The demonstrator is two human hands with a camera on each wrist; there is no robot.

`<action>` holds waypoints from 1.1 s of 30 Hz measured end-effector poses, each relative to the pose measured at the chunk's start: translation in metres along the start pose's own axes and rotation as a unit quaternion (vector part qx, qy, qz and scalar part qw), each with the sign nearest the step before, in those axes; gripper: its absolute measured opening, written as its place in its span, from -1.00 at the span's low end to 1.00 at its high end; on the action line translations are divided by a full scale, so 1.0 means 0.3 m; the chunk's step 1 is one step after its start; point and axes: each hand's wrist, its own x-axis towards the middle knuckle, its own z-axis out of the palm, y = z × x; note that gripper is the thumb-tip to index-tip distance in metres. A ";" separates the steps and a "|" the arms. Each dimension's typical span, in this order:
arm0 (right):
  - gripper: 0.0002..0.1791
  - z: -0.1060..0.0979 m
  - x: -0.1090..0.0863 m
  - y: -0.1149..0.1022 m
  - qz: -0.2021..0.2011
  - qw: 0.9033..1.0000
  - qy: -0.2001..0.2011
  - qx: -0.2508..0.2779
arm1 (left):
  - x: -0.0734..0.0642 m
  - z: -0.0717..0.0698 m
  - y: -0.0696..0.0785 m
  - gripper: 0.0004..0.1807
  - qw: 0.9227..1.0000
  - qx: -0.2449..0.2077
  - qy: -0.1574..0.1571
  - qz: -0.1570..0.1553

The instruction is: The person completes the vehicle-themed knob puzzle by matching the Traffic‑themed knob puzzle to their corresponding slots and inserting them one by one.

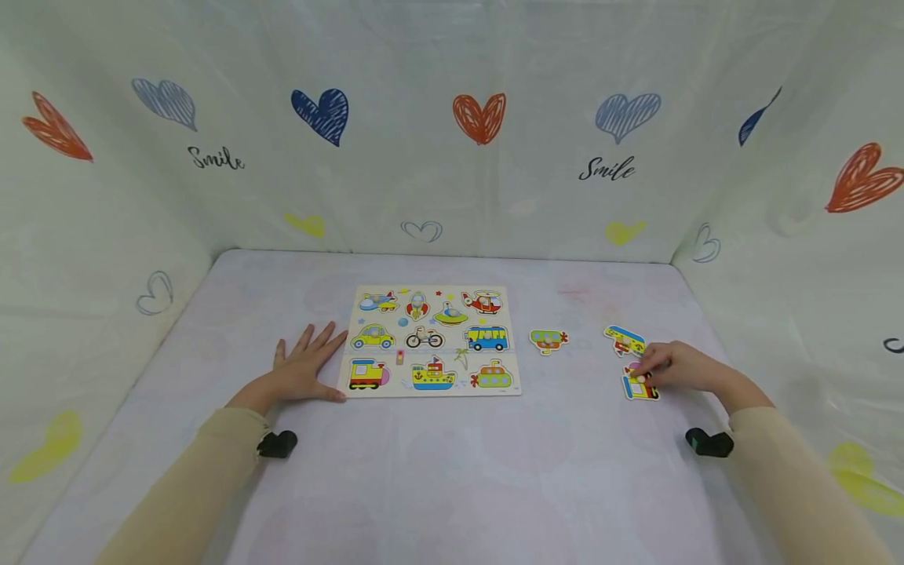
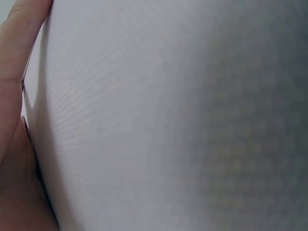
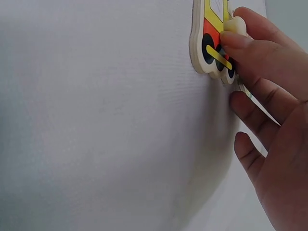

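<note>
We judge pick-up step: train (image 1: 639, 389) right of the board (image 1: 448, 351).
Our right hand (image 1: 683, 366) pinches its knob (image 3: 236, 25) between fingers (image 3: 264, 54); our left hand (image 1: 304, 372) lies spread on the worktop (image 1: 424, 479) at the board's left edge, holding nothing. Next move likely calls for a level lift, then leftward to the printed train (image 1: 366, 374).

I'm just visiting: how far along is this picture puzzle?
Perhaps mostly done: only three pieces show off the cream rectangular puzzle board. Done: the blue bus and yellow-green car appear seated, though printed pictures make that uncertain. In hand: the right hand pinches the cream knob of a red, yellow and blue train piece. Left: a green submarine-shaped piece and a blue-yellow plane-like piece lie loose.
</note>
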 end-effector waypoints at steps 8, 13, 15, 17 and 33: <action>-0.87 -0.014 0.011 -0.022 0.022 0.999 -0.023 0.004 | -0.002 0.004 -0.004 0.32 1.000 0.004 -0.004 -0.002; -0.87 -0.013 0.011 -0.029 0.022 1.000 -0.019 0.004 | -0.008 0.002 0.001 0.32 1.000 -0.002 0.000 0.004; -0.87 -0.010 0.012 -0.030 0.019 1.000 -0.016 0.003 | -0.009 0.001 0.004 0.31 1.000 -0.004 0.001 0.003; -0.86 -0.008 0.014 -0.033 0.016 1.000 -0.011 0.003 | -0.010 -0.001 0.007 0.31 1.000 -0.002 0.001 0.000; -0.86 0.014 0.059 -0.123 -0.036 0.999 0.034 0.001 | -0.004 -0.005 0.005 0.31 1.000 -0.007 0.000 0.004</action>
